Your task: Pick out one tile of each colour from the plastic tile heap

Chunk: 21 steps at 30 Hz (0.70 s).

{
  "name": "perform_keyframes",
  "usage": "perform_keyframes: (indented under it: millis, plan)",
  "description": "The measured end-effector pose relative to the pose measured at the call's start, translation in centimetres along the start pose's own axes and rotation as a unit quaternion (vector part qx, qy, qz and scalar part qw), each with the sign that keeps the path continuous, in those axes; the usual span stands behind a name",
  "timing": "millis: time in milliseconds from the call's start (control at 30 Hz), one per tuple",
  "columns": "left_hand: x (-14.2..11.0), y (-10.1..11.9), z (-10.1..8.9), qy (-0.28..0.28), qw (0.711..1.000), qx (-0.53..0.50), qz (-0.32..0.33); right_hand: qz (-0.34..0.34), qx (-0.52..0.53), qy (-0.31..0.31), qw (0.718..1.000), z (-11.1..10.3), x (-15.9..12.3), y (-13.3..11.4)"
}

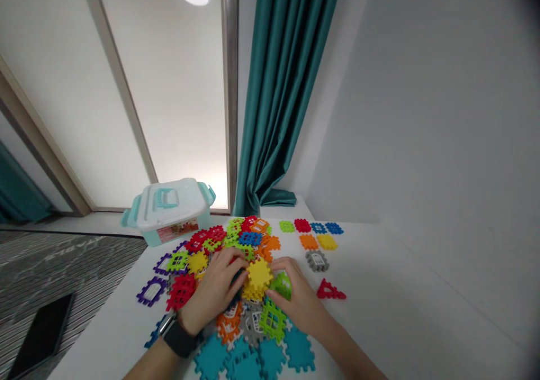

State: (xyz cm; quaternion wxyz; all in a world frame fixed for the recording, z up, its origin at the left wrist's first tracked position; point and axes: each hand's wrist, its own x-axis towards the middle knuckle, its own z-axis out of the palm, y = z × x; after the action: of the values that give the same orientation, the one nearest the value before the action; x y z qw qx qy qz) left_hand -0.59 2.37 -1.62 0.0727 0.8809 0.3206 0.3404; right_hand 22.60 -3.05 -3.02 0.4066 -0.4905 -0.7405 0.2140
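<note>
Between my hands is a yellow notched building tile (259,274), with another yellow edge showing beneath it. My left hand (216,281), a black watch on its wrist, has its fingertips closed against the tile's left side. On the right side, the thumb and index finger of my right hand (296,298) grip the same tile. A rounded green piece (282,284) sits by the right palm, partly covered. Just below lie a green window tile (273,320), a grey tile (252,324) and an orange tile (229,325). Teal tiles (299,348) lie nearest me.
Mixed tiles, among them a red tile (181,291) and a purple frame (152,291), spread over the white table (379,295). A red triangle (330,290) lies to the right. A lidded box (175,206) stands at the back left. A dark flat device (42,335) is at far left.
</note>
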Motion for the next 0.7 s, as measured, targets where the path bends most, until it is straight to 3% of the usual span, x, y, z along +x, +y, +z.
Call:
perform_keyframes:
  millis: [333, 500, 700]
  plan:
    - [0.2, -1.1, -0.8, -0.003, 0.996, 0.048, 0.075, -0.044, -0.038, -0.086, 0.995, -1.2, 0.0, -0.9]
    - [0.2, -0.8, -1.4, -0.028, 0.985, 0.128, 0.115, -0.077, -0.068, -0.087, 0.991, -1.7, 0.4, -0.4]
    - [0.3, -0.5, -1.1, -0.044, 0.978, 0.147, 0.142, -0.106, -0.103, -0.066, 0.987, -1.5, 0.6, -0.1]
